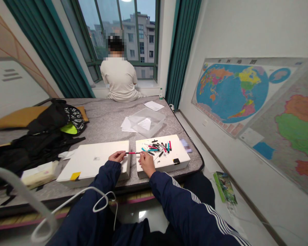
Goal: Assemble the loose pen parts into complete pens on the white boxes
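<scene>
A bed (105, 119) with a mottled grey cover spreads beneath the fingers. Left of them lies one white box (97, 157); just right, another box (181, 155) carries loose pen parts (157, 147) in black, red, teal and clear, scattered beside the right fingers. The red-and-black pen (132, 153) is held up level across the gap between the boxes: the left hand (117, 156) has its fingers pinched on one end, the right hand (146, 163) on the other.

Beyond the fingers sit a clear plastic tub (155, 128), papers (128, 125) and a green-capped bottle (161, 94); farther off, a person (120, 77) in a white top faces the window (141, 37), between green curtains (186, 44). Well left of the fingers are a black bag (51, 119) and a tissue pack (41, 174). On the wall to their right hang a world map (232, 92) and a second map (297, 130).

The large characters heading the world map are blurred; the small mark on the left box is too tiny to read. A yellow sticker (75, 176) marks that box's near edge, a black one (176, 161) the other's.
</scene>
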`<state>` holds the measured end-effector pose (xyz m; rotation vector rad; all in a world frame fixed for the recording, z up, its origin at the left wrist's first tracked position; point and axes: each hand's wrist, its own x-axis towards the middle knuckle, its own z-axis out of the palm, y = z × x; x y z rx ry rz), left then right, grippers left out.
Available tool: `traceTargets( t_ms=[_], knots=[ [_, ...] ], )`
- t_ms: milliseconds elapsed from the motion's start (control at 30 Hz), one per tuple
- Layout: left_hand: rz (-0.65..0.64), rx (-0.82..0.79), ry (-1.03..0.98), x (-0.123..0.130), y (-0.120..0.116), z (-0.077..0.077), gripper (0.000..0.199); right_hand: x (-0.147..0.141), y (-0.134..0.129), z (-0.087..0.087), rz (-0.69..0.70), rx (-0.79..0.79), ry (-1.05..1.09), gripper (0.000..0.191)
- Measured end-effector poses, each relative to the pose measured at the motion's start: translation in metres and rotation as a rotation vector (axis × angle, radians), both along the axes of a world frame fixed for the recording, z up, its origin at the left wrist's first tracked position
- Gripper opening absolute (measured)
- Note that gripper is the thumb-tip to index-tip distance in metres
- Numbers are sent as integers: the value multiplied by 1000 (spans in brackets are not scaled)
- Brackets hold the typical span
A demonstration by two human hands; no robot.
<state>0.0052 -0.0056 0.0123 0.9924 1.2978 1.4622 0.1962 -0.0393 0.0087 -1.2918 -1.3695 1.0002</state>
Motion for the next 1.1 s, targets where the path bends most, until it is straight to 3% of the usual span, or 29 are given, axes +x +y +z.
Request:
traceTargets(
  t_ms=[233, 333, 433, 500, 633, 733, 867, 1100],
  knots=[
    [6, 45, 128, 1, -2, 1, 43, 7, 1, 4, 116, 35, -64, 57],
    [-46, 54, 178, 7, -5, 5, 42, 8, 2, 2, 78, 25, -15, 63],
    [-77, 35, 314, 3, -8, 9, 41, 8, 3, -2, 46, 17, 2, 56],
    [-24, 7, 488, -9, -11, 12, 38, 8, 5, -5, 64, 21, -22, 46],
    [234, -104, 966, -58, -21, 19, 29, 8, 8, -8, 65, 65, -38, 36],
    [273, -200, 1223, -98, -28, 22, 26, 8, 8, -10, 70, 73, -20, 27],
    [332, -375, 1315, -137, -31, 22, 27, 8, 9, -11, 74, 80, -38, 21],
    [185, -325, 1421, -159, -29, 24, 36, 9, 7, -9, 64, 86, -71, 23]
  ],
)
